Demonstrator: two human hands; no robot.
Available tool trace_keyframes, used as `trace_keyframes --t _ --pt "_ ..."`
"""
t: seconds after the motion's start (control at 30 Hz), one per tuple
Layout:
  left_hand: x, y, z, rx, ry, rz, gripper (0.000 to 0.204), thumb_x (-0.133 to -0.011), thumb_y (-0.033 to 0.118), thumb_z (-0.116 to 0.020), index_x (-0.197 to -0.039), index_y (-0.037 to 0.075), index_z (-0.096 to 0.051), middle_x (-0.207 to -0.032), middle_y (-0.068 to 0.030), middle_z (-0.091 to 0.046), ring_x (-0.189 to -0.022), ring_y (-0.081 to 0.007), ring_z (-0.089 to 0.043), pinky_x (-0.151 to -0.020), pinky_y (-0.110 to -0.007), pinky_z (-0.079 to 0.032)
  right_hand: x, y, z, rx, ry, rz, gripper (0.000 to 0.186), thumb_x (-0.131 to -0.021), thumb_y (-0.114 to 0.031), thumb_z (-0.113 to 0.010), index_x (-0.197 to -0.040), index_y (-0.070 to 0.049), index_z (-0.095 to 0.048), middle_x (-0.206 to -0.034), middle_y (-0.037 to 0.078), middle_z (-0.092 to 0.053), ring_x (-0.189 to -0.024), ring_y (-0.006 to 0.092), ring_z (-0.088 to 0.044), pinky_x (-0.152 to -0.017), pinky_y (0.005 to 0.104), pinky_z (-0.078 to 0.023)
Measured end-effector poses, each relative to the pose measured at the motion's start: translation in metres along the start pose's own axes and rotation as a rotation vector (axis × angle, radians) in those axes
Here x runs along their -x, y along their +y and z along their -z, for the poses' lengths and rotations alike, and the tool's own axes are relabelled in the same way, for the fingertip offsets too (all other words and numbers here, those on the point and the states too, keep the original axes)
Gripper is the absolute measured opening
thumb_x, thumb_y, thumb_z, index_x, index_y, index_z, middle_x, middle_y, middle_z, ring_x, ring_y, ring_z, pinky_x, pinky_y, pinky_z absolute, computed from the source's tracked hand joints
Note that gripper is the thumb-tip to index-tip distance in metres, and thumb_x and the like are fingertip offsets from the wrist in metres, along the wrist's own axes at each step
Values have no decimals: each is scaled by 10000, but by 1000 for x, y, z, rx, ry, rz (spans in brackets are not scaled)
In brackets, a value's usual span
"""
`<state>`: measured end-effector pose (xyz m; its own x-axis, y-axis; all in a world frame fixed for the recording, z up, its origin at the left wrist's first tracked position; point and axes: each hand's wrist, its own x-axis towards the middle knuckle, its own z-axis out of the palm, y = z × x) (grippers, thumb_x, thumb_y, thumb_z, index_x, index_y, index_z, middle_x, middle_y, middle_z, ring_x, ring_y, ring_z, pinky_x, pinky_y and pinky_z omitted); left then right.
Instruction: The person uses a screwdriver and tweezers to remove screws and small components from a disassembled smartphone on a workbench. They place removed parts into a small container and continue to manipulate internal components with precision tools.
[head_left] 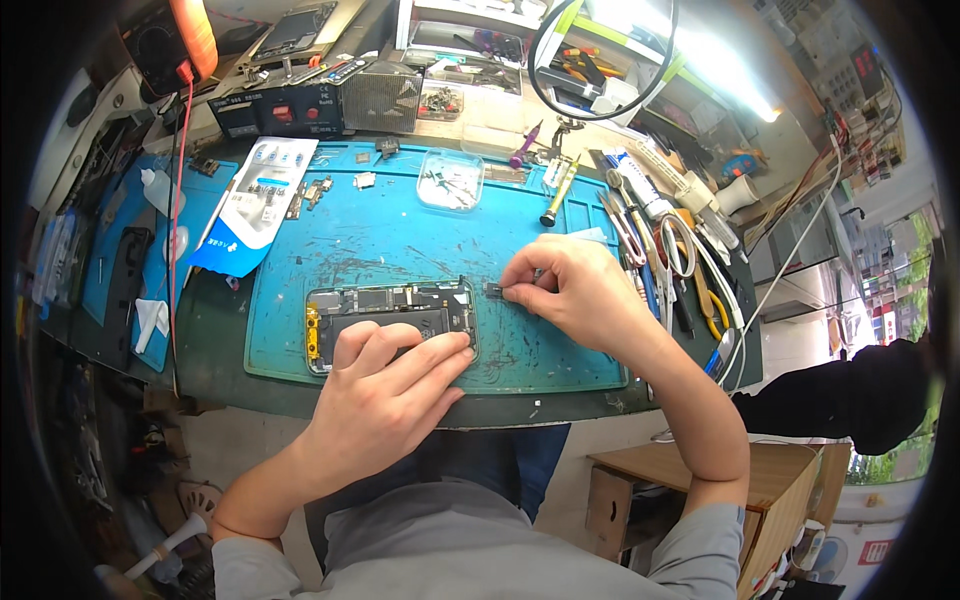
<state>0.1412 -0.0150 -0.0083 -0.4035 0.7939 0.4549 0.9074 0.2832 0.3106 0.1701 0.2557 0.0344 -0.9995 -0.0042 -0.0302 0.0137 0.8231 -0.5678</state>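
An opened phone (385,300) lies on the blue repair mat (350,240), its internals exposed and a yellow flex part (312,330) along its left end. My left hand (390,390) rests over the phone's lower right, fingers apart and partly bent, fingertips touching near its right edge and hiding part of it. Just right of the phone, my right hand (560,290) has thumb and index finger pinched on a small dark part (493,289), partly hidden by the fingers and too small to identify.
A clear parts box (450,180), white-and-blue pouch (262,195) and screwdriver (562,192) lie behind. Tools and pliers (712,310) crowd the right. A power unit (280,110) sits at back left. A dark-sleeved arm or draped garment (830,390) is beyond the bench's right.
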Motion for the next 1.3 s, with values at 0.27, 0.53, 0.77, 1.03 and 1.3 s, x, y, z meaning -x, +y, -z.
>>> trace_keyframes --t 0.27,0.53,0.77,1.03,1.3 --pt "0 0 0 15 10 3 373 -859 197 -831 -1216 96 -784 -1341 33 -732 -1112 -195 -581 -1034 -388 -387 -12 9 0 106 172 132 107 -984 -142 -732 -998 -37 -731 -929 103 -731 -842 245 -719 -770 381 -579" --pt "1 -2 -1 22 6 -9 392 -860 202 -830 -1232 92 -781 -1362 34 -724 -1114 -202 -576 -1028 -395 -380 -29 19 -18 492 276 378 40 -966 -111 -676 -979 -93 -709 -926 61 -658 -896 280 -720 -754 392 -587" --pt "2 -2 0 15 0 -2 401 -854 206 -832 -1233 85 -778 -1364 34 -719 -1118 -201 -569 -1024 -396 -374 -14 13 -2 269 212 312 124 -949 -109 -746 -1072 -103 -753 -972 60 -742 -924 273 -744 -768 388 -590" --pt "1 -2 -1 25 0 -3 421 -839 199 -836 -1237 78 -777 -1360 30 -719 -1115 -197 -569 -1028 -394 -369 1 8 -18 85 178 244 242 -913 -145 -835 -1145 -111 -777 -968 44 -779 -849 225 -727 -744 350 -575" --pt "2 -3 -1 30 8 -3 425 -832 197 -840 -1235 77 -779 -1359 29 -719 -1114 -198 -570 -1028 -394 -370 -4 13 -30 235 310 412 298 -899 -53 -812 -1191 -76 -758 -894 72 -735 -797 256 -692 -717 365 -555"
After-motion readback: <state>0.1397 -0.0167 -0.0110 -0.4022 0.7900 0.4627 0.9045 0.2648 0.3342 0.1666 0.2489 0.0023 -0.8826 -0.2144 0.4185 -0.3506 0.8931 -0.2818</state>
